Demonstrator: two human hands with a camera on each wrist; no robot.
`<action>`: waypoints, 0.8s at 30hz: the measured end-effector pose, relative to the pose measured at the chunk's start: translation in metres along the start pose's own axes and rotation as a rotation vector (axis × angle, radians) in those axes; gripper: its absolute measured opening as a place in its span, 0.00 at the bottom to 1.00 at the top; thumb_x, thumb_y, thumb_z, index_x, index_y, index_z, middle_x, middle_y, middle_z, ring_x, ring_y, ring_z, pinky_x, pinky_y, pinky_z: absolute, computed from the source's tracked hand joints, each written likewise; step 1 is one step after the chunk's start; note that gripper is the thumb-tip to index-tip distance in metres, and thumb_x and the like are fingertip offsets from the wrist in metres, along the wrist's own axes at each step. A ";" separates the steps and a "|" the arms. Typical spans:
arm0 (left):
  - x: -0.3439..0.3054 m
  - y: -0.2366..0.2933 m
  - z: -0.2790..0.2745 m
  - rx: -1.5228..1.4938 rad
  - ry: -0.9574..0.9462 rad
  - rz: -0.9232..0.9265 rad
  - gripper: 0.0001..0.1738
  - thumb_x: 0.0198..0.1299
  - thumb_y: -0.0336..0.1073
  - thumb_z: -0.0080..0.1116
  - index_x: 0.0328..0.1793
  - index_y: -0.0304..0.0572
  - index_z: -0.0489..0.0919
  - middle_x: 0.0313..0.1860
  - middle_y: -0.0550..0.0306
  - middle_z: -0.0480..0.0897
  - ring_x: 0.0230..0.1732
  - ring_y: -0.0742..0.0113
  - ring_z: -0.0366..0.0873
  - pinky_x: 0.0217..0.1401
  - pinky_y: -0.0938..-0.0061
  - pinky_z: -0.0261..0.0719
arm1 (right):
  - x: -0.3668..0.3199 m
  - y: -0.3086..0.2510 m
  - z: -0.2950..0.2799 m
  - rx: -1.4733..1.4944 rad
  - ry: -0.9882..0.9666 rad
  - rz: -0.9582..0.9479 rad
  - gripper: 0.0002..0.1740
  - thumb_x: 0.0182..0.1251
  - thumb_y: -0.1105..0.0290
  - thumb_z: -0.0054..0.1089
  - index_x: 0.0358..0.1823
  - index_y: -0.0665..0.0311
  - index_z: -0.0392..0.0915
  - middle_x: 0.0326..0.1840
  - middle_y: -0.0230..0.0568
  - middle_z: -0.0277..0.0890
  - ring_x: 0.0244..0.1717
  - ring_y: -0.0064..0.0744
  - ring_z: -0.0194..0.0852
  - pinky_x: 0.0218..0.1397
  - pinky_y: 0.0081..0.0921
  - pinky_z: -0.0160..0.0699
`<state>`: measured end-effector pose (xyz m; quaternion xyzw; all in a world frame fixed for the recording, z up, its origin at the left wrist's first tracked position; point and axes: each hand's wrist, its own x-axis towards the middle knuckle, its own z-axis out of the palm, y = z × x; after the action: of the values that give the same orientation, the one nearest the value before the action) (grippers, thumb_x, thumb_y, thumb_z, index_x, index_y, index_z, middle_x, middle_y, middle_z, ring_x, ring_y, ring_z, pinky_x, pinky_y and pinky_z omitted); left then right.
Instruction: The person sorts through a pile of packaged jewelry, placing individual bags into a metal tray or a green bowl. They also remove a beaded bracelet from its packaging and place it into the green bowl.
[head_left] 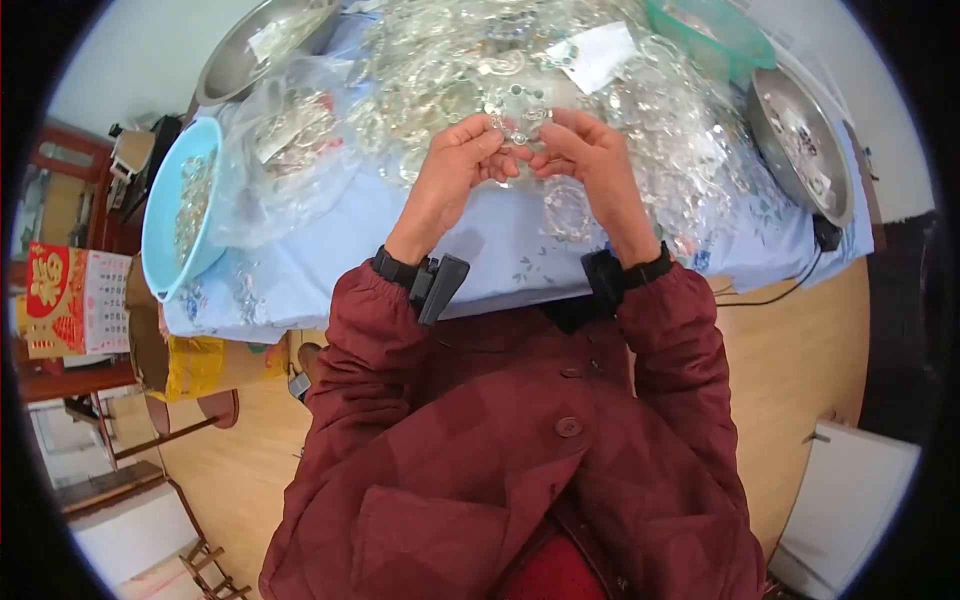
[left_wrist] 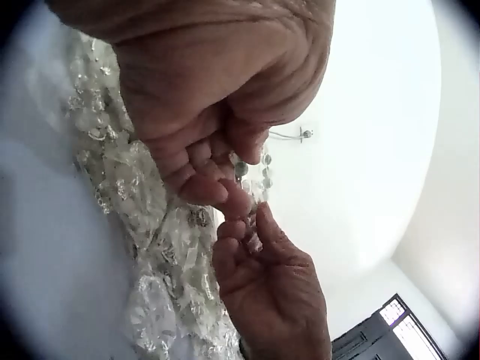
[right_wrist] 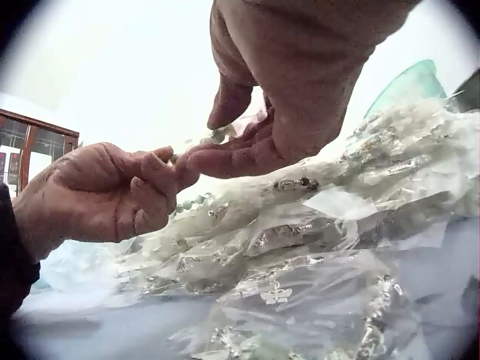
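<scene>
Both hands are raised over the front of a heap of bagged jewellery, fingertips close together. Between them is a beaded bracelet (head_left: 519,138) with round greenish and clear beads. My left hand (head_left: 458,168) pinches one side of it between thumb and curled fingers. Opposite, my right hand (head_left: 597,170) pinches the other side, thumb above the fingers. In the left wrist view a round bead (left_wrist: 241,169) shows beside the left thumb, and more beads hang behind. Fingers hide part of the bracelet in both wrist views.
The heap of clear bags (head_left: 680,130) covers the back of the blue tablecloth (head_left: 500,265). A blue basin (head_left: 152,225) and a plastic bag (head_left: 245,190) stand left. Metal bowls (head_left: 835,185) and a green basket (head_left: 740,60) stand at the sides. A white paper (head_left: 595,55) lies on the heap.
</scene>
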<state>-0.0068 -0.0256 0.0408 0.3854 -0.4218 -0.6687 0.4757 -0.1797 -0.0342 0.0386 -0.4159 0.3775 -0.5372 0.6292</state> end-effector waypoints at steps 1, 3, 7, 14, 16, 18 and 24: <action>0.002 -0.002 0.002 -0.003 -0.016 -0.007 0.08 0.64 0.34 0.44 0.38 0.39 0.72 0.34 0.50 0.82 0.28 0.76 0.75 0.33 0.82 0.72 | 0.002 0.003 -0.005 -0.016 0.001 -0.009 0.11 0.58 0.71 0.58 0.39 0.71 0.75 0.29 0.39 0.77 0.25 0.27 0.77 0.29 0.21 0.78; 0.006 -0.008 0.003 -0.037 -0.051 -0.029 0.08 0.64 0.34 0.44 0.38 0.39 0.72 0.34 0.49 0.82 0.28 0.75 0.76 0.34 0.82 0.73 | 0.004 0.007 -0.014 -0.046 -0.005 -0.026 0.11 0.58 0.72 0.59 0.39 0.71 0.75 0.29 0.38 0.77 0.25 0.27 0.77 0.27 0.20 0.78; 0.015 -0.014 0.000 -0.135 -0.122 -0.061 0.07 0.64 0.34 0.45 0.37 0.40 0.72 0.34 0.47 0.81 0.27 0.73 0.76 0.33 0.81 0.74 | 0.006 0.010 -0.025 0.035 0.014 0.026 0.09 0.56 0.75 0.59 0.36 0.72 0.74 0.26 0.43 0.77 0.23 0.28 0.77 0.25 0.20 0.78; 0.022 -0.019 0.010 -0.280 -0.133 -0.055 0.06 0.63 0.33 0.47 0.37 0.39 0.71 0.34 0.45 0.81 0.27 0.72 0.77 0.32 0.80 0.75 | 0.006 0.006 -0.031 0.119 0.061 0.072 0.08 0.59 0.73 0.57 0.37 0.71 0.75 0.28 0.41 0.77 0.24 0.28 0.77 0.27 0.21 0.78; 0.017 -0.013 0.005 -0.283 -0.072 -0.035 0.06 0.62 0.33 0.48 0.37 0.39 0.71 0.34 0.45 0.81 0.27 0.72 0.77 0.32 0.80 0.76 | 0.008 0.007 -0.027 0.136 0.018 0.092 0.09 0.60 0.72 0.57 0.38 0.71 0.75 0.29 0.40 0.77 0.24 0.27 0.77 0.28 0.21 0.78; 0.009 -0.004 -0.013 -0.269 -0.002 0.015 0.05 0.62 0.33 0.48 0.37 0.39 0.71 0.35 0.45 0.81 0.27 0.72 0.77 0.32 0.79 0.76 | 0.008 0.006 -0.030 0.143 0.021 0.101 0.11 0.61 0.71 0.55 0.41 0.71 0.74 0.31 0.42 0.78 0.25 0.28 0.77 0.30 0.21 0.78; 0.001 0.009 -0.036 -0.222 0.124 0.116 0.05 0.62 0.33 0.49 0.36 0.40 0.71 0.35 0.46 0.81 0.27 0.73 0.76 0.33 0.79 0.76 | 0.004 0.017 -0.047 0.114 0.011 0.090 0.14 0.62 0.69 0.55 0.46 0.71 0.73 0.35 0.44 0.78 0.28 0.26 0.76 0.31 0.21 0.78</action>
<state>0.0285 -0.0355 0.0362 0.3459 -0.3365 -0.6577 0.5784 -0.2163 -0.0419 0.0055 -0.3589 0.3681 -0.5315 0.6731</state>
